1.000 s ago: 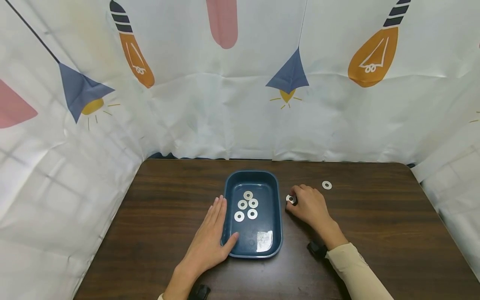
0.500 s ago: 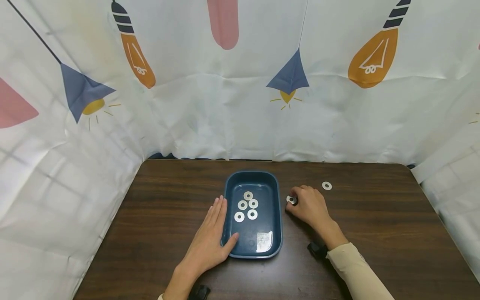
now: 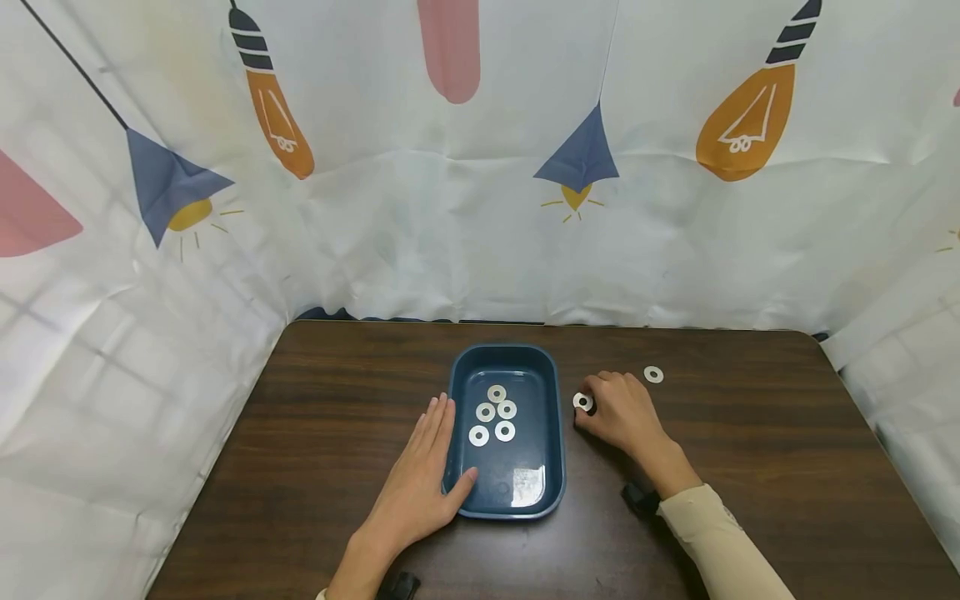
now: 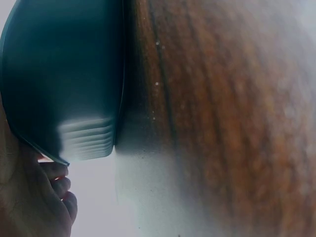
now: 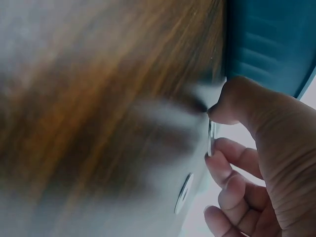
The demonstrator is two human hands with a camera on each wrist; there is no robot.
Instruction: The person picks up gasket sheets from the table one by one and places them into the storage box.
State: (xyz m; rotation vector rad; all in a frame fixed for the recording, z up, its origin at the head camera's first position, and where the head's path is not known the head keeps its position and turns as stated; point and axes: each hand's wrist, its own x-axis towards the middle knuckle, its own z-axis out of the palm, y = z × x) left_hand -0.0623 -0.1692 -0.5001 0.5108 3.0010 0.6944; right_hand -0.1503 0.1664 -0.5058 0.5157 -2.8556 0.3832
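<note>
A dark blue tray (image 3: 558,433) sits mid-table with several white washers (image 3: 495,414) inside. My left hand (image 3: 423,479) lies flat along the tray's left wall, fingers straight, thumb at the near rim. In the left wrist view, the tray's wall (image 4: 64,74) shows with fingers (image 4: 57,195) beside it. Just right of the tray, my right hand (image 3: 618,412) pinches a white washer (image 3: 582,402) between thumb and fingertips at the table surface. The right wrist view shows this washer (image 5: 211,138) edge-on in the pinch.
Another washer (image 3: 653,374) lies loose on the dark wooden table (image 3: 750,467) behind the right hand, also visible as washer (image 5: 182,193). A printed white cloth (image 3: 480,208) walls the table at the back and both sides.
The washer in my right hand's pinch shows a little more fully than before. The left hand and the tray have stayed where they were.
</note>
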